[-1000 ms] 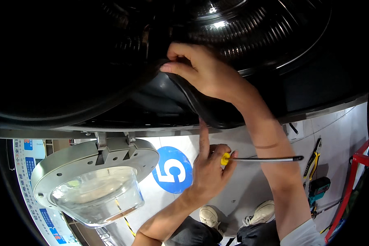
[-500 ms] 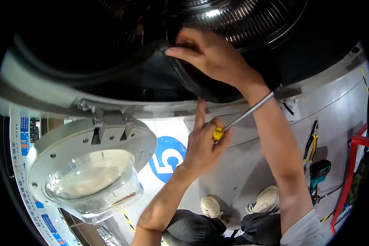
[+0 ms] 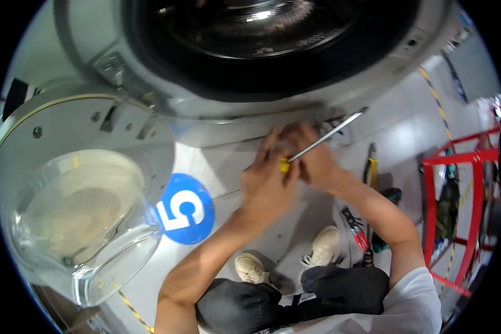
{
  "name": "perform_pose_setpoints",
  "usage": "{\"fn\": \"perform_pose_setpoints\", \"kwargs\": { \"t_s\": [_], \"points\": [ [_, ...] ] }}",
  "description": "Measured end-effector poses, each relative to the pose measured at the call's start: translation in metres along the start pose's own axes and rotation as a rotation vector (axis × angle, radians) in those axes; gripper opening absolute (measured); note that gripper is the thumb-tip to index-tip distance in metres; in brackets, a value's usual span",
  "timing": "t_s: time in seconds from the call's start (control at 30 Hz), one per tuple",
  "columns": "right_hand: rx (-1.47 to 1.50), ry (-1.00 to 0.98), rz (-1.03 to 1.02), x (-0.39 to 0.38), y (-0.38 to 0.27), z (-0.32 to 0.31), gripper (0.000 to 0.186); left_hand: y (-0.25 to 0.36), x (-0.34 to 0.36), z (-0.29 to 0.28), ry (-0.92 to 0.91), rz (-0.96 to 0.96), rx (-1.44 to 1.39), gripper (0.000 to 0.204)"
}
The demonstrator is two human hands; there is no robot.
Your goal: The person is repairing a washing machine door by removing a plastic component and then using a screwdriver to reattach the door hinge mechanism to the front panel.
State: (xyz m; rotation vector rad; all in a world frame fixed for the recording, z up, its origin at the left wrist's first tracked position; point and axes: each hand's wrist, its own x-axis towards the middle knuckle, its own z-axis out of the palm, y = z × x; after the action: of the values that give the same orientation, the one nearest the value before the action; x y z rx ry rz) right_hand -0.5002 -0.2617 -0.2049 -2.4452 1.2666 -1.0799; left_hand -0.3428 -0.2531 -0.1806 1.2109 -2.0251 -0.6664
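Note:
A screwdriver (image 3: 327,136) with a yellow handle is held in my left hand (image 3: 266,186), its long metal shaft pointing up to the right. Close against it, my right hand (image 3: 317,161) meets the left one at the fingers; motion blurs them, so I cannot make out what they grip. Both hands are just below the front of a washing machine (image 3: 217,108). Its round opening is ringed by a dark rubber gasket (image 3: 245,83), with the metal drum (image 3: 256,33) inside. To the left, the round door (image 3: 78,206) with its clear glass bowl hangs open on its hinge.
On the floor to the right lie yellow-handled pliers (image 3: 372,170), red-handled pliers (image 3: 358,234) and a teal and black power drill (image 3: 392,195), partly behind my forearm. Beyond them stands a red metal rack (image 3: 430,209). A blue round floor sticker (image 3: 206,203) is beside the door.
My right hand has let go of the rubber gasket and come down beside my left hand. The view has shifted, showing the opening higher and more floor. The screwdriver stays in my left hand.

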Motion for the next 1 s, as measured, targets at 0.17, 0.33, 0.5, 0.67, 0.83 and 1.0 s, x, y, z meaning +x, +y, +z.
{"fn": "perform_pose_setpoints", "kwargs": {
  "t_s": [0.17,0.33,0.5,0.67,0.83,1.0],
  "points": [
    [-0.151,-0.511,-0.013,-0.073,-0.010,0.045,0.036,-0.036,-0.035,0.034,-0.060,-0.218,-0.318,0.024],
    [0.064,-0.889,0.315,-0.067,-0.022,0.029,0.039,-0.048,-0.048,0.042,-0.389,-0.661,-0.582,0.033],
    [0.026,-0.899,0.357,-0.074,-0.005,0.005,0.043,-0.037,-0.046,0.036,-0.469,-0.496,-0.374,0.028],
    [-0.166,-0.740,0.622,-0.054,0.007,-0.053,0.044,-0.036,-0.043,0.036,-0.476,-0.517,-0.384,0.029],
    [-0.193,-0.762,0.528,-0.030,-0.003,-0.082,0.047,-0.031,-0.042,0.036,-0.403,-0.550,-0.639,0.027],
    [-0.262,-0.962,0.366,-0.046,-0.082,-0.076,0.055,0.007,-0.040,0.023,-0.417,-0.739,-1.149,0.025]
  ]
}}
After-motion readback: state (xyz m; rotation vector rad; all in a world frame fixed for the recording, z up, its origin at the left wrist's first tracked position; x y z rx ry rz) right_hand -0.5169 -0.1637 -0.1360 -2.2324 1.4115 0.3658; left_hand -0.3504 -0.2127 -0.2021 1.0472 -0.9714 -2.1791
